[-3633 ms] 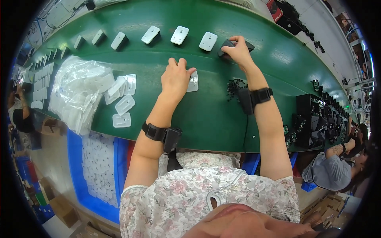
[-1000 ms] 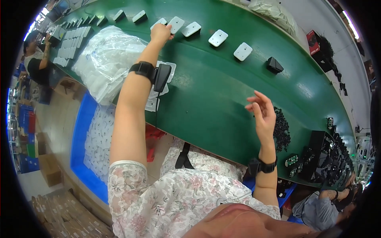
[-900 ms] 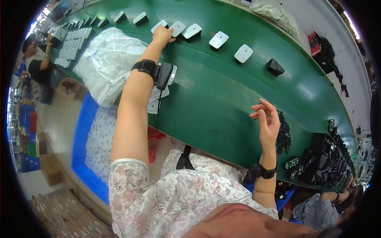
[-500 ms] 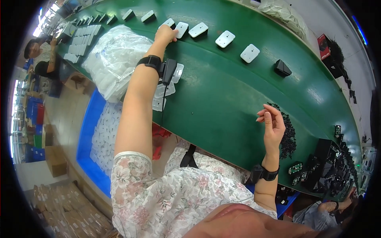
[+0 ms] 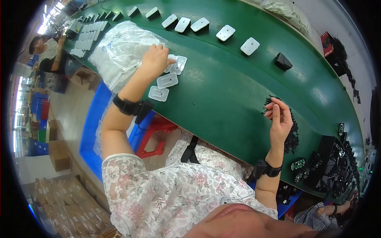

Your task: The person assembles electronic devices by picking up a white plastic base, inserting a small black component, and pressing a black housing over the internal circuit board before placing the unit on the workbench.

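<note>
My left hand hovers at the edge of a big clear plastic bag filled with pale parts. Its fingers are bent and its thumb sticks out, with nothing visible in it. Beside the thumb lie translucent plastic covers, several of them loose on the green table. My right hand is raised over a pile of small black parts, fingers loosely bent and thumb apart. Along the far side stands a row of white-topped black casings, with one all-black casing at its right end.
A blue bin of pale parts stands left of the table, near a red stool. At right, a black box holds circuit-board parts. More white casings lie far left, near another person.
My left hand has drawn back from the row of white-topped casings toward me, beside the translucent covers. The casings it covered now show. My right hand has shifted slightly right.
</note>
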Demonstrator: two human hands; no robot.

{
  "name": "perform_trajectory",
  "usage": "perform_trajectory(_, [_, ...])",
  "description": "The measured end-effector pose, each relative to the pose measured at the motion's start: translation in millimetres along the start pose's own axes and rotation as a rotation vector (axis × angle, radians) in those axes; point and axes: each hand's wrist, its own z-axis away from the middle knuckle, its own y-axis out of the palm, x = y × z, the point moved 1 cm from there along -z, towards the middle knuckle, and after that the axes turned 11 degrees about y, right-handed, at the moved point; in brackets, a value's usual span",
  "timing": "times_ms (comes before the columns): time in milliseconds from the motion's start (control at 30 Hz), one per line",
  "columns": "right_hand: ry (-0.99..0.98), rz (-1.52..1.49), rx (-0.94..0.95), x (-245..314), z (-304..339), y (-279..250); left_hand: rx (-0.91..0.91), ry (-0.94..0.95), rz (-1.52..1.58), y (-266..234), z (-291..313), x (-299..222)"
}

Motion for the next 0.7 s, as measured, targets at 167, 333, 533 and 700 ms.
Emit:
perform_trajectory(167, [0.017, -0.010, -0.007, 5.6, 4.3, 2.7, -0.125, 0.049, -0.045, 28.0, 37.8, -6.7])
perform_trajectory(333, [-0.042, 0.061, -0.046, -5.1, 5.0, -9.0, -0.325, 0.281, 0.234, 43.8, 41.6, -46.3])
perform_trajectory(533, [-0.063, 0.042, 0.003, -9.0, 2.7, -10.1, -0.326, 0.199, 0.107, 41.6, 34.7, -52.7])
perform_trajectory(700, [-0.075, 0.062, -0.017, -8.6, -1.5, -7.4, -0.165, 0.206, 0.085, 38.3, 25.0, -48.8])
